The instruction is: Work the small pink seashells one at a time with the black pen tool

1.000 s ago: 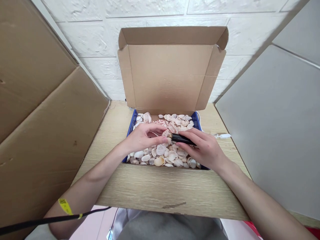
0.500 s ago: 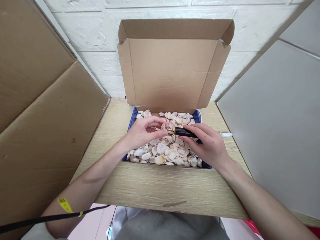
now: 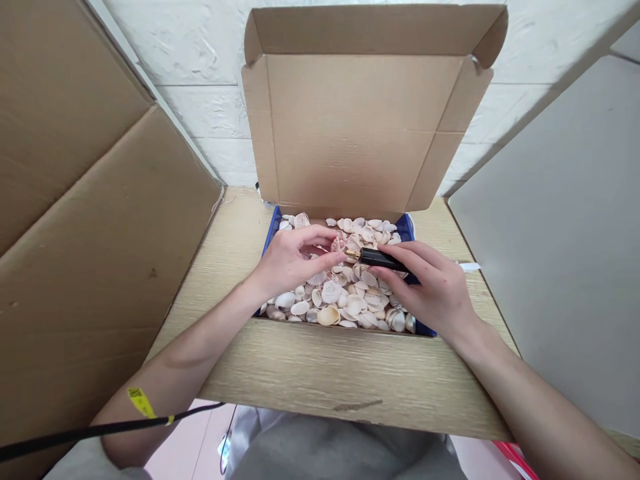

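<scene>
My left hand (image 3: pixel 300 259) pinches a small pinkish seashell (image 3: pixel 339 243) between thumb and fingers, above the open box (image 3: pixel 271 230) of loose shells. A black pen-shaped hand drill (image 3: pixel 383 259) with a brass-coloured tip is gripped in my right hand (image 3: pixel 433 280). Its tip points left and meets or nearly meets the held shell; my left thumb partly hides the spot. Under both hands lie many white, cream and pink shells (image 3: pixel 356 305), among them a yellowish one (image 3: pixel 329 315) near the box's front edge.
The box's cardboard lid (image 3: pixel 357 127) stands raised against a white brick wall (image 3: pixel 200 113). Cardboard (image 3: pixel 100 233) closes off the left side, a grey panel (image 3: pixel 560 227) the right. A black cable (image 3: pixel 90 432) with a yellow tag crosses the lower left, before the wooden table (image 3: pixel 320 373).
The view has shifted a little, so the box and hands appear slightly farther right and larger. Both hands keep their holds; the shell looks slightly turned between my left fingers.
</scene>
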A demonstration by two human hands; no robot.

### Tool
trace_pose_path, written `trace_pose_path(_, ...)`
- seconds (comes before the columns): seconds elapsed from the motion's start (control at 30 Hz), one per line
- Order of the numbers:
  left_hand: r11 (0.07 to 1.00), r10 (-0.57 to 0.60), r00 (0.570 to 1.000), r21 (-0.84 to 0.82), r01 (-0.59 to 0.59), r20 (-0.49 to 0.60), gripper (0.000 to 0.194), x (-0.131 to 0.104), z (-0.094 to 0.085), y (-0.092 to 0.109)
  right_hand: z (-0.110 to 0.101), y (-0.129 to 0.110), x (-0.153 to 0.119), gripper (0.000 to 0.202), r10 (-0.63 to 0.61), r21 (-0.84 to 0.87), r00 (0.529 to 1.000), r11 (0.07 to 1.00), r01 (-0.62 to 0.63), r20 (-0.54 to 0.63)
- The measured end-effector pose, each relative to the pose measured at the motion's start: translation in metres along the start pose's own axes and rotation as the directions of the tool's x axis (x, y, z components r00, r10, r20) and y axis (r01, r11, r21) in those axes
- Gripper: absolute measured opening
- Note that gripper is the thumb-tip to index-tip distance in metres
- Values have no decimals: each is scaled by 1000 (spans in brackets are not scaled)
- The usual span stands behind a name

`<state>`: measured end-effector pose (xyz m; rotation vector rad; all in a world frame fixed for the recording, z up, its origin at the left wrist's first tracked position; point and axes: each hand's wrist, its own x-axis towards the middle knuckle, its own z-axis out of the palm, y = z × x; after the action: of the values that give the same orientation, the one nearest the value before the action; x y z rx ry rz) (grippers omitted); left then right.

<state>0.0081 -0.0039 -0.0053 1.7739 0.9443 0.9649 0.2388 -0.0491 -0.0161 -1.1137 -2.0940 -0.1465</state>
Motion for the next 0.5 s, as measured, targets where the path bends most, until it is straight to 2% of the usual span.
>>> trace_pose_path(0.13, 999, 15, 1000, 51, -15, -2, 31, 0, -1, -1, -1, -1, 0, 24, 6, 11, 1000, 1000, -6, 5)
trace_pose_path(0.27, 990, 32, 998, 141, -25, -47, 28, 2, -3, -3, -2, 1, -1, 24, 47, -6, 999, 999, -47, 6)
trace_pose_path(0.33, 994, 27, 998, 111, -20, -63, 30, 2, -4, -3, -2, 3, -1, 24, 59, -11, 998, 998, -59, 6)
trace_pose_path(0.5, 999, -44, 995, 4, 44, 92, 38, 1, -4, -4, -3, 5, -1, 26, -18, 7, 999, 1000, 17, 28)
